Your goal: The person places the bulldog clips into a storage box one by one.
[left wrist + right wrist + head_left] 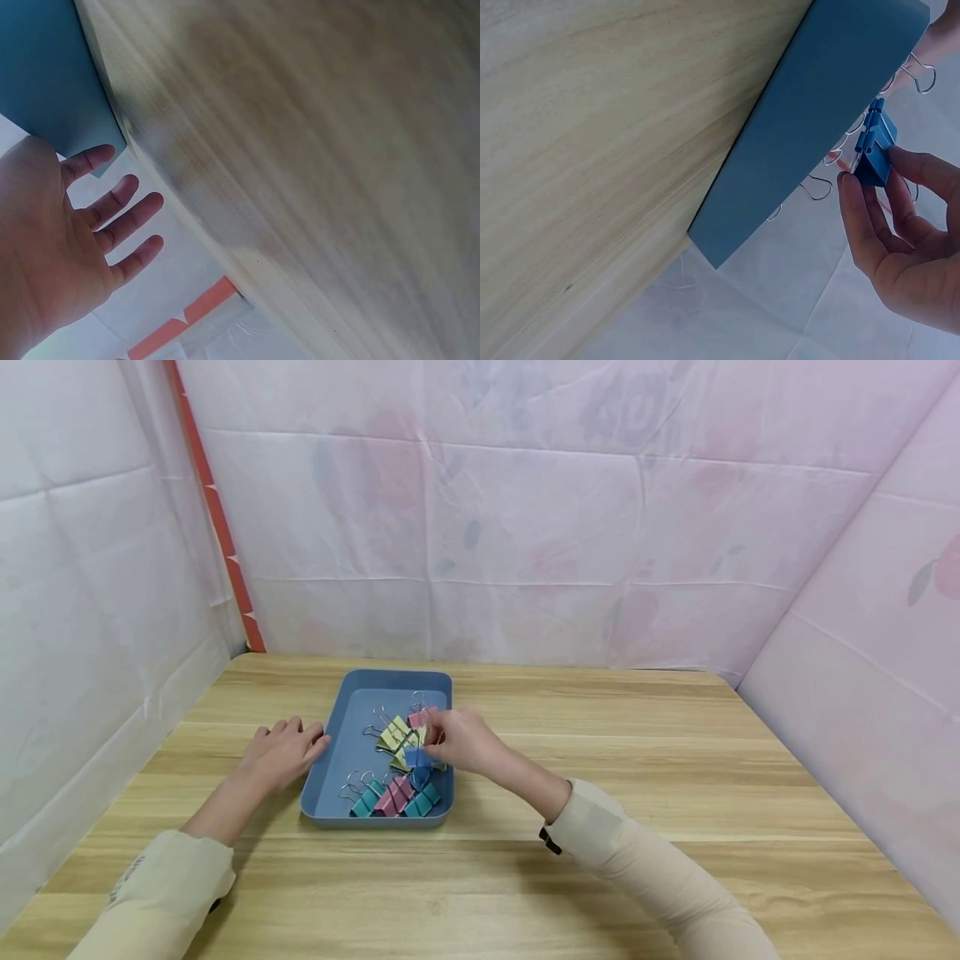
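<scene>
My right hand (pixel 467 742) pinches a blue binder clip (pixel 879 146) between thumb and fingers, over the right side of a blue-grey tray (pixel 341 752). In the right wrist view the clip shows above the tray's side wall. Below it in the head view lie yellow binder clips (pixel 394 732), with a pink binder clip (pixel 417 719) just behind. Along the tray's near end sit teal binder clips (pixel 422 801), a dark pink binder clip (pixel 393 796) and another blue clip (pixel 421 777). My left hand (pixel 279 755) rests beside the tray's left wall, fingers relaxed and thumb at the wall.
The tray stands on a wood-grain table (pixel 600 877), left of its middle. White patterned sheets (pixel 525 518) hang behind and at both sides. A red strip (pixel 217 510) runs down the back left corner.
</scene>
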The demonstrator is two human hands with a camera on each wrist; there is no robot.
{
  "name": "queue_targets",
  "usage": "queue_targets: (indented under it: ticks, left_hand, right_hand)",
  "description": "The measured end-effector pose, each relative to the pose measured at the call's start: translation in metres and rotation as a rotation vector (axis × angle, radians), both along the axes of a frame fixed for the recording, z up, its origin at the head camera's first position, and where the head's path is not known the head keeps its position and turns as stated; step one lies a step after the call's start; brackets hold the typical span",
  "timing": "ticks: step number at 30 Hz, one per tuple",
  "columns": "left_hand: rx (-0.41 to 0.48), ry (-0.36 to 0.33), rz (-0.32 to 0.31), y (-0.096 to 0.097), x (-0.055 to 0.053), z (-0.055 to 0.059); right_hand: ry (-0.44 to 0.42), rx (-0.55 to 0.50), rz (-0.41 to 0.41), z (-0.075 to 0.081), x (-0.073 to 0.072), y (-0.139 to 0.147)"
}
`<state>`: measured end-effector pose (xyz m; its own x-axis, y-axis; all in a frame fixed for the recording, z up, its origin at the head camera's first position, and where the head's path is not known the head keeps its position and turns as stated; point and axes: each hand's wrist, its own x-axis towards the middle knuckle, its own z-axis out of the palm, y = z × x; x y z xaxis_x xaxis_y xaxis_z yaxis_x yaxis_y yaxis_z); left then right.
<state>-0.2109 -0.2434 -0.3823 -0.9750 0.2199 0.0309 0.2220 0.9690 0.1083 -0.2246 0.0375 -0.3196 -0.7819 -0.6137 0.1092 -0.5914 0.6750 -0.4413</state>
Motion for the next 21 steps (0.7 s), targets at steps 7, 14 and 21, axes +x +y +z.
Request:
queue_targets:
  ticks: [7, 14, 21]
  left_hand:
    - [0.002, 0.013, -0.007, -0.0004, -0.0003, -0.0008]
    - [0.003, 0.016, -0.009, -0.0007, -0.0004, -0.0008]
    - [-0.005, 0.005, -0.005, -0.0008, -0.0007, -0.001]
  right_hand:
    - [-0.019, 0.022, 0.025, -0.0058, 0.0019, 0.0009]
    - [-0.016, 0.059, 0.038, -0.0087, 0.0026, 0.0009]
    - [-0.012, 0.105, 0.081, -0.0096, 0.0042, 0.0011]
